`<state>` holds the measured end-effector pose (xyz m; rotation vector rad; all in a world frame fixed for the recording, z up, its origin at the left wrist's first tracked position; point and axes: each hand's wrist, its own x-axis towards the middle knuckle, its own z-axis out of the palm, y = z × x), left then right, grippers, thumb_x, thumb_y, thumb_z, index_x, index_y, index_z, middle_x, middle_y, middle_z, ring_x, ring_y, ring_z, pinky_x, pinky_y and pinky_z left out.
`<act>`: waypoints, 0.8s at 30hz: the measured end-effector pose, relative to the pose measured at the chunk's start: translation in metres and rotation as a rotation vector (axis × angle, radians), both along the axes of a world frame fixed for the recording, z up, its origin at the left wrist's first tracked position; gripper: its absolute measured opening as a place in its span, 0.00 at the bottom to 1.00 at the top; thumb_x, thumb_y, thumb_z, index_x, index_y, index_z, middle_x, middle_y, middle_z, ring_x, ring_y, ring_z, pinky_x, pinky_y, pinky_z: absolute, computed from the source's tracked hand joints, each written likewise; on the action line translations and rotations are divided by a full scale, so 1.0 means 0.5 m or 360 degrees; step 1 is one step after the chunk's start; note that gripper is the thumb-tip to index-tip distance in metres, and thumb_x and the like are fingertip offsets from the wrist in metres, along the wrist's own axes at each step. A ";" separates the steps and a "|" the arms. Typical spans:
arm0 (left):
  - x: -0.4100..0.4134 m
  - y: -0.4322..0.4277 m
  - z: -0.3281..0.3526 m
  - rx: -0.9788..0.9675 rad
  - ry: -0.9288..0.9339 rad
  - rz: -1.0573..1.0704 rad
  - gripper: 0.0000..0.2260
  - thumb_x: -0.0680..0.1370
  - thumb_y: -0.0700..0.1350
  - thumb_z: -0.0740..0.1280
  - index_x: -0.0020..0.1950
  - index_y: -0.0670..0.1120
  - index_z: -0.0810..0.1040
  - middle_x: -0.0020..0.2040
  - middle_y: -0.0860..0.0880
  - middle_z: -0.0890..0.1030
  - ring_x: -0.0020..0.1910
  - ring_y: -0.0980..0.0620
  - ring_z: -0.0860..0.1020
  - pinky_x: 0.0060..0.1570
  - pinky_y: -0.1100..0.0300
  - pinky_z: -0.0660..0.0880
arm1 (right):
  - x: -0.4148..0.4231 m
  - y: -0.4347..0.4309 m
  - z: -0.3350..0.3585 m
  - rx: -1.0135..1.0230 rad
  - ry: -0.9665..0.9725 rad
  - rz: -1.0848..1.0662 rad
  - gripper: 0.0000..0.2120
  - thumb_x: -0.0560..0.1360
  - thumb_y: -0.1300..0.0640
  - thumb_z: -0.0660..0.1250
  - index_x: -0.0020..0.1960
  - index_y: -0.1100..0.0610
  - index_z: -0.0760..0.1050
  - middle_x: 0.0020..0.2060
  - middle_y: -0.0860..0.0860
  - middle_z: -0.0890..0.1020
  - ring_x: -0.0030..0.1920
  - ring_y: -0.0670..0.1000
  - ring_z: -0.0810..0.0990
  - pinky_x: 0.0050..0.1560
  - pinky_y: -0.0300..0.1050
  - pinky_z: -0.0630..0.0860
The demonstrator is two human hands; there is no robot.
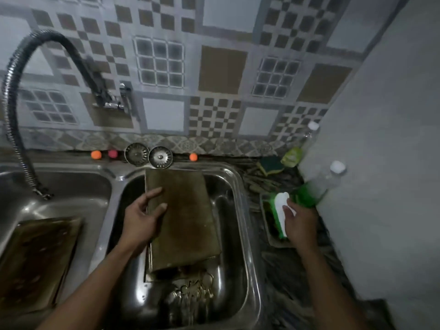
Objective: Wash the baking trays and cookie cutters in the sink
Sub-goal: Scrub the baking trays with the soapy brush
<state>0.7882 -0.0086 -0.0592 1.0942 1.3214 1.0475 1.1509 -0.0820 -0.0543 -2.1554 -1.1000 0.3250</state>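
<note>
Baking tray (40, 256) in the left basin lies flat at 8 o'clock of the view, probably parked there to wait its turn. Above it the flexible tap hose (14, 103) arcs down with its nozzle over that same basin, so no water is aimed at the work in hand.

In the right basin of the sink (246, 217) a second baking tray (185, 217) is propped on a slant, far edge against the back rim at 12 o'clock and near edge resting on another flat piece under it. The left hand (140, 217) grips its left edge at 9 o'clock, thumb and a finger curled onto the upper face, forearm reaching in from 7 o'clock. I take that as steadying the tray at a scrubbing angle. Cookie cutters (192, 289) lie in a heap on the basin floor at 6 o'clock, below the trays. Two sink strainers (148, 155) stand on the ledge behind.

The right hand (301, 222) is out over the counter at 3 o'clock, wrist raised and fingers bent down onto a green-and-white sponge (279, 210) in a shallow holder (276, 242). Blur hides whether it has closed on it. A bottle of green liquid (316, 186) stands just beyond at 2 o'clock, close enough to soap the sponge
</note>
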 end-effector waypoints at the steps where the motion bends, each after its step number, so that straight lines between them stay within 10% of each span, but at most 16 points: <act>1: 0.007 0.002 -0.007 0.0012 -0.0017 0.0000 0.20 0.76 0.35 0.69 0.61 0.56 0.78 0.61 0.50 0.80 0.56 0.55 0.80 0.51 0.61 0.79 | 0.004 0.002 -0.010 -0.0029 0.0043 0.0008 0.14 0.78 0.63 0.67 0.61 0.68 0.78 0.58 0.64 0.80 0.60 0.63 0.78 0.60 0.46 0.71; 7: 0.019 0.008 -0.028 -0.0007 -0.0068 0.0046 0.22 0.78 0.37 0.67 0.61 0.64 0.77 0.66 0.48 0.78 0.63 0.50 0.78 0.61 0.50 0.77 | 0.012 0.008 -0.048 -0.0093 0.0147 0.0008 0.14 0.78 0.63 0.66 0.61 0.67 0.78 0.58 0.62 0.81 0.58 0.61 0.79 0.61 0.46 0.72; 12: 0.021 0.003 -0.018 0.0050 -0.0047 0.0107 0.17 0.82 0.39 0.62 0.70 0.51 0.74 0.65 0.33 0.76 0.64 0.35 0.73 0.62 0.40 0.71 | 0.017 0.009 -0.014 -0.0123 0.0133 0.0000 0.15 0.79 0.60 0.66 0.63 0.65 0.77 0.59 0.63 0.80 0.58 0.62 0.79 0.59 0.50 0.74; 16: 0.017 0.003 -0.004 0.0114 -0.0097 0.0109 0.19 0.82 0.36 0.60 0.70 0.54 0.72 0.64 0.47 0.79 0.57 0.58 0.80 0.54 0.65 0.78 | -0.009 0.026 0.078 0.0107 0.0133 -0.0063 0.15 0.79 0.60 0.66 0.63 0.64 0.78 0.61 0.60 0.80 0.60 0.59 0.78 0.58 0.42 0.70; 20: 0.014 -0.001 0.010 0.0155 -0.0128 0.0076 0.23 0.81 0.41 0.65 0.69 0.65 0.69 0.69 0.52 0.76 0.65 0.52 0.76 0.67 0.45 0.72 | -0.116 0.070 0.166 0.0393 0.0239 0.0052 0.14 0.77 0.60 0.68 0.62 0.63 0.79 0.57 0.57 0.82 0.56 0.52 0.80 0.56 0.39 0.70; 24: 0.024 -0.016 0.039 0.0236 -0.0109 0.0016 0.24 0.79 0.44 0.65 0.71 0.63 0.68 0.69 0.54 0.75 0.68 0.55 0.74 0.70 0.46 0.69 | -0.298 0.113 0.196 0.0377 0.0336 0.0430 0.14 0.79 0.58 0.66 0.63 0.59 0.78 0.57 0.50 0.82 0.56 0.49 0.81 0.56 0.41 0.75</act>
